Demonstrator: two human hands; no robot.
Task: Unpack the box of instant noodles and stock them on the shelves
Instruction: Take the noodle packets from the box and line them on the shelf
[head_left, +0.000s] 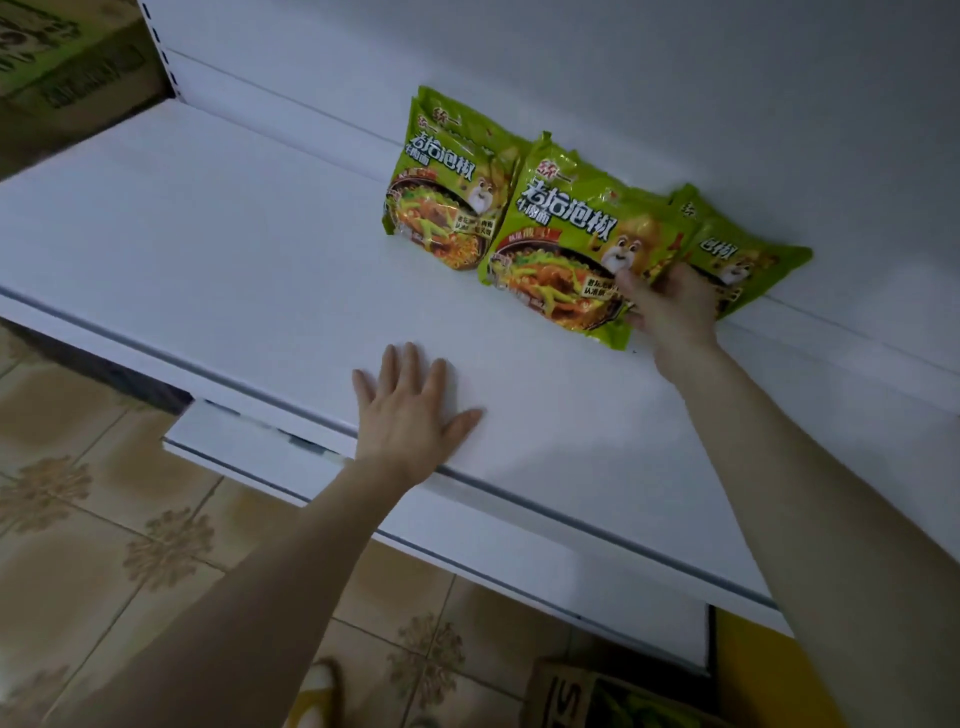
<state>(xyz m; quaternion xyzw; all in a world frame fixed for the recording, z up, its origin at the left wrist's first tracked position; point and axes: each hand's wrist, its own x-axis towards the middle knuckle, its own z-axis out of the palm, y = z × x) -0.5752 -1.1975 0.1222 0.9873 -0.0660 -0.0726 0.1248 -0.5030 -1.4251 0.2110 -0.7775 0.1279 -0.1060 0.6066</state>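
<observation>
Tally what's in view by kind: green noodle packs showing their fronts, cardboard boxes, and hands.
Green noodle packs, fronts showing: 3 (others may hide behind)
Cardboard boxes: 2
Hands, left hand and right hand: 2
Total: 7

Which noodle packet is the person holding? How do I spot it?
Find the big white shelf; three green noodle packets lean against its back wall. Pick the middle packet, which sits in front of the other two. Only it has the right hand gripping its lower corner.
</observation>
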